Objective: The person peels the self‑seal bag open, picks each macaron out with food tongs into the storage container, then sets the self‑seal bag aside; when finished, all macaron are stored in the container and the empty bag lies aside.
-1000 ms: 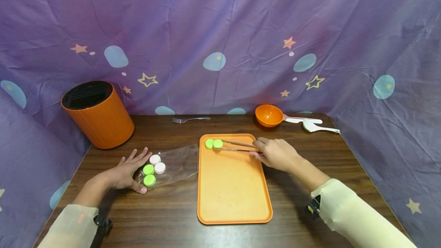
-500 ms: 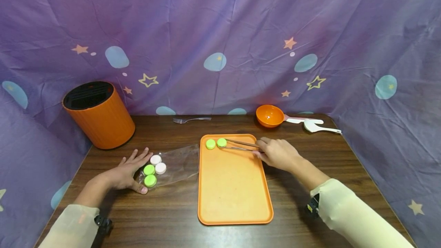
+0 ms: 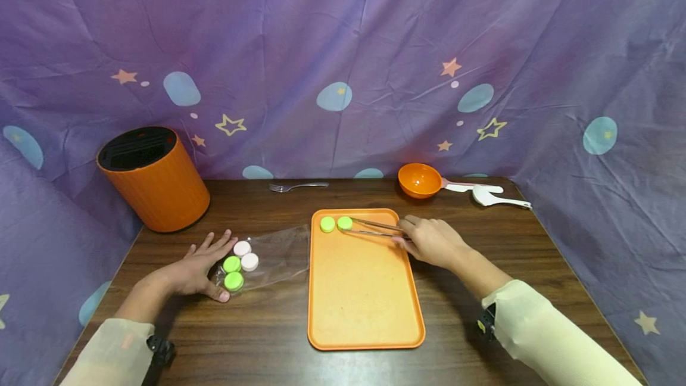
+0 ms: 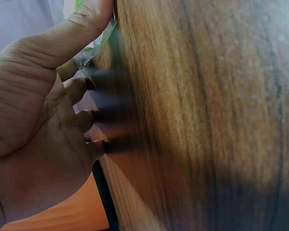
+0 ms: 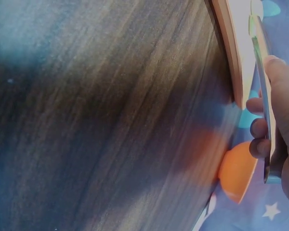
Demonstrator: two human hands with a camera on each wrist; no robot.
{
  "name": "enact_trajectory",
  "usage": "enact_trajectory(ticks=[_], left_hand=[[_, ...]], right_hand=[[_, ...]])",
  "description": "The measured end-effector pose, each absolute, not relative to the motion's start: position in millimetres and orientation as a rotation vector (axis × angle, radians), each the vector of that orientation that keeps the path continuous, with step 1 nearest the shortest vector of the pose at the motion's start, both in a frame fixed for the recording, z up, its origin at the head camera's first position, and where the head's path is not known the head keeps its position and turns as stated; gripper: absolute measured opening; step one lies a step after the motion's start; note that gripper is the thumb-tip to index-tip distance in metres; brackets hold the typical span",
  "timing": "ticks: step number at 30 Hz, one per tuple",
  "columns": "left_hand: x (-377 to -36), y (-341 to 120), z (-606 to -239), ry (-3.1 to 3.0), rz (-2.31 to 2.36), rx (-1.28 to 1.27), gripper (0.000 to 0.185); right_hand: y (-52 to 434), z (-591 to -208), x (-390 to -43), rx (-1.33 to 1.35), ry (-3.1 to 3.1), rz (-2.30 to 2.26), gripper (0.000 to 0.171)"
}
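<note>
My right hand grips a pair of metal tongs that point left over the far end of the orange tray. Their tips sit at a green disc, and a second green disc lies just left of it on the tray. The left hand lies flat on the table with straight fingers, its thumb on a clear plastic bag. The bag holds two white discs and two green discs. In the right wrist view my fingers curl round the tongs.
An orange cylinder bin stands at the back left. A fork lies by the back curtain, with an orange ladle and a white spoon at the back right. A purple star-print cloth surrounds the wooden table.
The green disc at the tong tips has shifted slightly right, which opened a small gap from the other green disc. The left hand has stayed still.
</note>
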State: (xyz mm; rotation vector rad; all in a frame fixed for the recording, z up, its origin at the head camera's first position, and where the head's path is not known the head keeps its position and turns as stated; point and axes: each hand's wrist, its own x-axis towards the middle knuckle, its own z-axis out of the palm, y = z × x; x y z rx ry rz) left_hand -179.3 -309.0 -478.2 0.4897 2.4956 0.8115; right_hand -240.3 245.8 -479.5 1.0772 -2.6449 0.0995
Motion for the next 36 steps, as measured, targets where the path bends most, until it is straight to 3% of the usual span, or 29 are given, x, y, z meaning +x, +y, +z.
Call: enact_trajectory(ticks=[19, 36], left_hand=[[-176.1, -303.6, -470.5, 2.504, 0.756, 0.445, 0.131], [-180.8, -314.5, -487.1, 2.494, 0.857, 0.542, 0.135]], right_hand=[[247.4, -473.6, -239.5, 1.089, -2.578, 0.121, 0.03], [204.3, -458.2, -220.7, 1.231, -2.542, 0.122, 0.034]])
